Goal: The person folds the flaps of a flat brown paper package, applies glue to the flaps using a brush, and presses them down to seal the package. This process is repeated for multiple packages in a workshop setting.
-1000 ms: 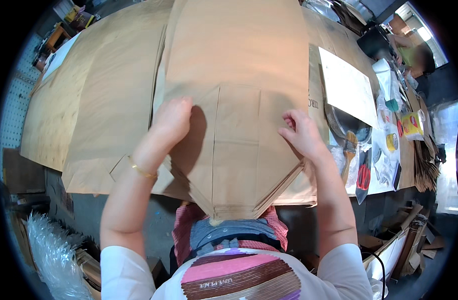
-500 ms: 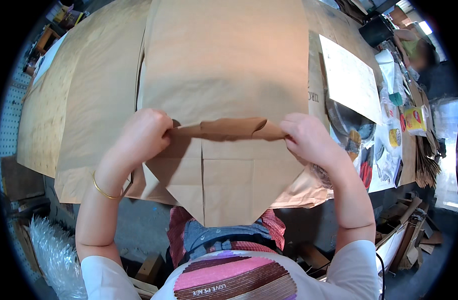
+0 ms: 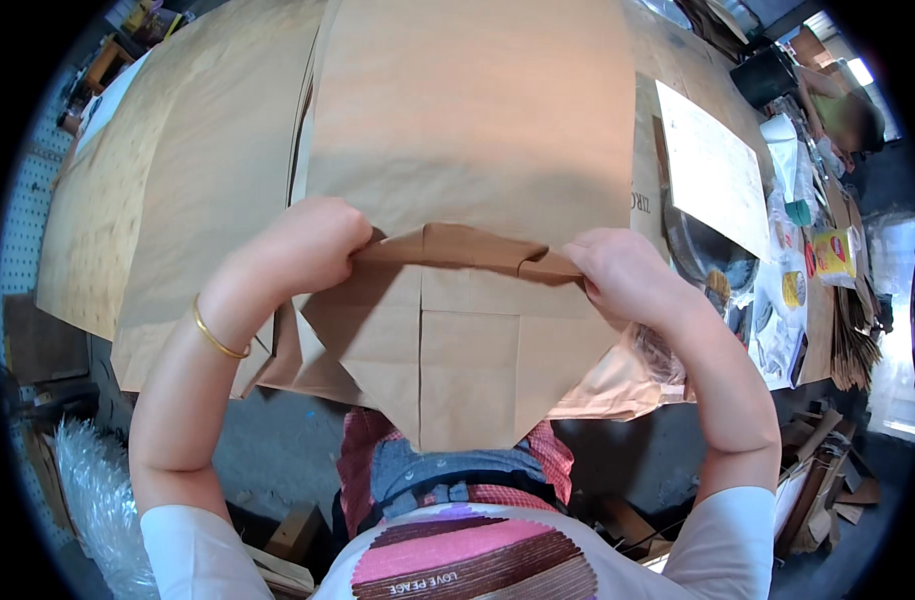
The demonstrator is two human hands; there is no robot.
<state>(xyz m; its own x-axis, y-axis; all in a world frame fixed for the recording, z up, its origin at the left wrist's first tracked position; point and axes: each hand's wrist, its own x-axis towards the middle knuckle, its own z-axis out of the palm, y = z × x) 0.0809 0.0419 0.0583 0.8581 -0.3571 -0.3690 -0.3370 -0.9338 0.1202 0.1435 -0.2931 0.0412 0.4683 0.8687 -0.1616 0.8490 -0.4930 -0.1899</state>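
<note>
A large brown paper bag (image 3: 468,380) lies at the table's near edge, its creased, folded end hanging over toward my lap. Across it runs a raised fold with an opened flap. My left hand (image 3: 313,245) pinches the left end of this fold, fingers closed on the paper. At the fold's right end, my right hand (image 3: 628,270) grips the paper the same way. The fold bows up between both hands. More flat brown paper (image 3: 468,110) stretches away beneath and beyond the bag.
A white board (image 3: 713,165) lies at the right over a dark round basin (image 3: 713,255). Past it stand a yellow tub (image 3: 835,255) and a black bucket (image 3: 763,80). Another person (image 3: 843,110) is at the far right. Clear plastic wrap (image 3: 108,510) sits on the floor at left.
The fold between my hands has widened and arched upward slightly, its flap opening further. My left hand has turned and moved a little right. The whole view has shifted slightly.
</note>
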